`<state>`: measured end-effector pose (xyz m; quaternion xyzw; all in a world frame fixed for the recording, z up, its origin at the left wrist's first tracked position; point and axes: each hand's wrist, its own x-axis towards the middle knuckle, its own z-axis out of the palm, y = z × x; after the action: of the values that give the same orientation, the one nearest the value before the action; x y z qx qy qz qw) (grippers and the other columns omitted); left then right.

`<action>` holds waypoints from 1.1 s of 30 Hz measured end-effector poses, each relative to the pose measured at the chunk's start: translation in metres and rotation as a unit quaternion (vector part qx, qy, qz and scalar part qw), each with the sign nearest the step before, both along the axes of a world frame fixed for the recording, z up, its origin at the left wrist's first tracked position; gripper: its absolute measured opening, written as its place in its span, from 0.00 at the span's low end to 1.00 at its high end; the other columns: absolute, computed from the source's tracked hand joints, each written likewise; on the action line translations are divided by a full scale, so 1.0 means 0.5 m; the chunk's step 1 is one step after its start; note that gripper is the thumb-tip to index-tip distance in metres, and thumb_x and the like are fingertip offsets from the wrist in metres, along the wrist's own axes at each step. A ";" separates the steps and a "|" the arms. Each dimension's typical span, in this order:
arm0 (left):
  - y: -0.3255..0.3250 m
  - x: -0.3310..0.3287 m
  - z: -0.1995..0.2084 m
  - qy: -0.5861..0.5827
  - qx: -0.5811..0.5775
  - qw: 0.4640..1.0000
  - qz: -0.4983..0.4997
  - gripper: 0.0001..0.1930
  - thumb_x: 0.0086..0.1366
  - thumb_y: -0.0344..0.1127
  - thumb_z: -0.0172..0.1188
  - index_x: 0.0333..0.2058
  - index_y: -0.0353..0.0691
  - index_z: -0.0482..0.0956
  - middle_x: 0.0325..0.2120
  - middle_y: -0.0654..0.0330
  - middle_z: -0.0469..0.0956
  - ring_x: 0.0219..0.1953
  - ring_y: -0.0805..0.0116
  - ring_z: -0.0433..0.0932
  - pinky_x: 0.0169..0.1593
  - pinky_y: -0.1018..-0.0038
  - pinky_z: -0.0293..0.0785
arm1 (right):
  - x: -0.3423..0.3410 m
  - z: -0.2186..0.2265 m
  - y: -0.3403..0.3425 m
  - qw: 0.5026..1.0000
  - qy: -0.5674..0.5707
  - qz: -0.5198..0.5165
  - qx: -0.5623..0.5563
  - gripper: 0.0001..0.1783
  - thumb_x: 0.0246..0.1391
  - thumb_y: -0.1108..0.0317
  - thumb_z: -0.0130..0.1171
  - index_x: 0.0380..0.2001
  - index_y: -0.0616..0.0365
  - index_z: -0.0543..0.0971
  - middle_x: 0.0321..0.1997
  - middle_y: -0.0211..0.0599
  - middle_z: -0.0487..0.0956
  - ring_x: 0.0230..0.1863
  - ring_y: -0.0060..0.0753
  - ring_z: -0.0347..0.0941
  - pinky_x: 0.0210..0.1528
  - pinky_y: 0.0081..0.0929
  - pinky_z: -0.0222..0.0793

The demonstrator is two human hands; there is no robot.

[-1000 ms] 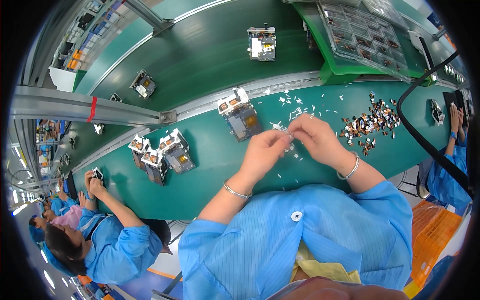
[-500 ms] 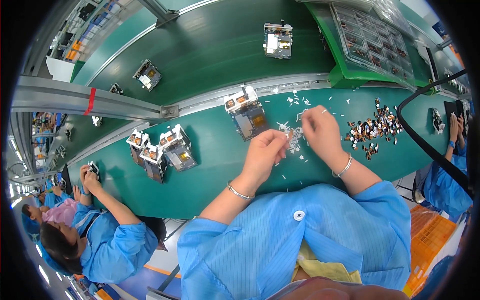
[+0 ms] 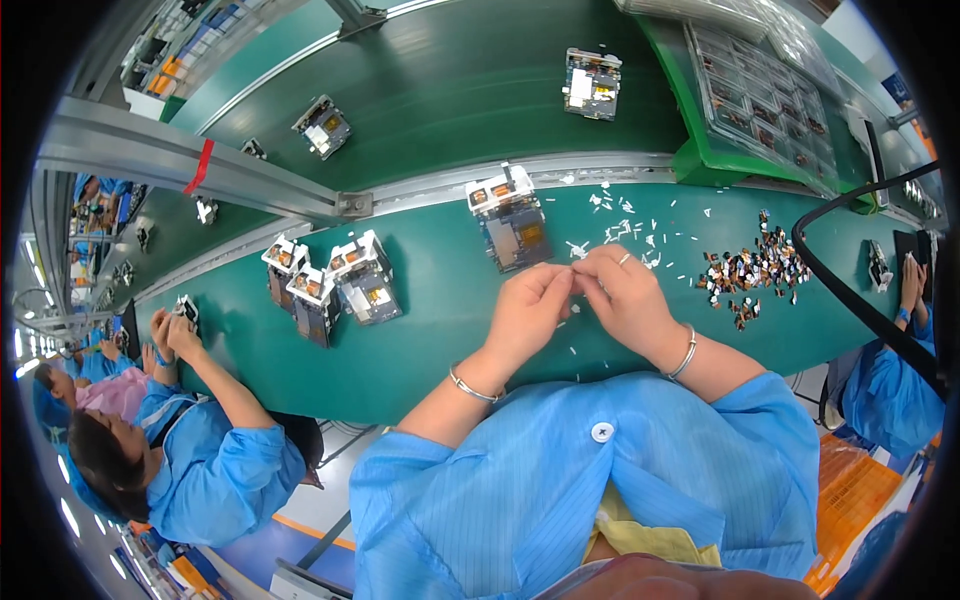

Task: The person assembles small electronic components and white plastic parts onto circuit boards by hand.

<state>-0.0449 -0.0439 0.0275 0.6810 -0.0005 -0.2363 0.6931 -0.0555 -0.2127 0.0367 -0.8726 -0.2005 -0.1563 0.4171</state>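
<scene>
My left hand (image 3: 532, 308) and my right hand (image 3: 625, 300) meet fingertip to fingertip over the green table (image 3: 450, 350). Both are closed in a pinch; whatever small piece they hold is hidden by the fingers. Just beyond them lie scattered white slips (image 3: 627, 232), some close to my right fingertips. An electronic module (image 3: 513, 235) with a white top frame and copper-coloured parts stands past my left hand, apart from it. To the right of my right hand spreads a heap of small orange, black and white parts (image 3: 752, 268).
Several similar modules (image 3: 366, 290) stand together at the left. Behind a metal rail, a green conveyor (image 3: 450, 100) carries more modules. Clear trays of parts (image 3: 765, 105) rest on a green stand at back right. A black cable (image 3: 850, 290) arcs across the right. Co-workers (image 3: 215, 470) sit at both sides.
My right hand has come left and down from the white slips to meet my left hand, and its fingers have closed together. The whole view has shifted slightly.
</scene>
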 end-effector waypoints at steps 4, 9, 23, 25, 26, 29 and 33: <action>0.047 0.018 -0.014 -0.326 0.196 0.924 0.044 0.12 0.64 0.31 0.59 0.45 0.36 0.79 0.37 0.57 0.77 0.31 0.71 0.75 0.33 0.77 0.72 | 0.048 0.001 0.009 0.986 0.129 -0.009 0.104 0.05 0.50 0.79 0.61 0.32 0.61 0.78 0.33 0.38 0.79 0.34 0.37 0.76 0.32 0.28 0.72; 0.089 0.086 -0.025 -0.439 0.368 0.796 0.195 0.33 0.55 0.31 0.65 0.61 0.44 0.67 0.61 0.54 0.63 0.58 0.61 0.68 0.54 0.66 0.70 | 0.131 -0.019 0.058 0.989 0.081 0.027 0.120 0.05 0.49 0.76 0.62 0.31 0.57 0.80 0.40 0.36 0.78 0.46 0.40 0.71 0.51 0.34 0.65; 0.086 0.117 -0.064 -0.226 0.168 0.948 0.147 0.33 0.54 0.29 0.63 0.61 0.44 0.67 0.55 0.51 0.70 0.60 0.53 0.63 0.60 0.62 0.65 | 0.164 -0.050 0.112 0.999 -0.005 -0.030 -0.020 0.07 0.48 0.75 0.63 0.32 0.54 0.79 0.48 0.36 0.73 0.52 0.46 0.65 0.55 0.42 0.60; 0.081 0.117 -0.066 -0.230 0.167 0.943 0.173 0.31 0.54 0.29 0.63 0.59 0.43 0.69 0.53 0.51 0.72 0.58 0.54 0.65 0.59 0.64 0.66 | 0.164 -0.054 0.115 0.999 -0.007 -0.032 -0.014 0.07 0.48 0.75 0.63 0.32 0.54 0.79 0.48 0.36 0.74 0.52 0.46 0.65 0.55 0.42 0.61; 0.079 0.119 -0.073 -0.230 0.167 0.943 0.173 0.31 0.54 0.29 0.63 0.59 0.43 0.69 0.53 0.51 0.72 0.58 0.54 0.65 0.59 0.64 0.66 | 0.163 -0.054 0.116 0.999 -0.014 -0.036 -0.017 0.07 0.48 0.76 0.63 0.32 0.54 0.79 0.48 0.36 0.74 0.52 0.46 0.65 0.54 0.42 0.62; 0.073 0.126 -0.092 -0.222 0.154 0.943 0.194 0.29 0.54 0.29 0.63 0.57 0.43 0.71 0.49 0.52 0.74 0.54 0.57 0.69 0.56 0.66 0.68 | 0.160 -0.057 0.118 0.999 -0.023 -0.038 -0.014 0.08 0.48 0.76 0.62 0.33 0.54 0.78 0.47 0.36 0.74 0.52 0.46 0.65 0.54 0.41 0.62; 0.067 0.130 -0.092 -0.218 0.124 0.945 0.212 0.25 0.53 0.29 0.63 0.53 0.42 0.72 0.43 0.54 0.76 0.44 0.61 0.74 0.47 0.68 0.73 | 0.160 -0.050 0.109 1.000 -0.005 -0.003 0.012 0.12 0.47 0.78 0.61 0.37 0.55 0.77 0.48 0.37 0.73 0.51 0.47 0.65 0.55 0.39 0.63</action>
<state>0.0200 -0.0102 -0.0186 0.7808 0.0221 0.0718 0.6202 0.0245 -0.1582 0.0119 -0.8674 -0.1981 -0.1647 0.4258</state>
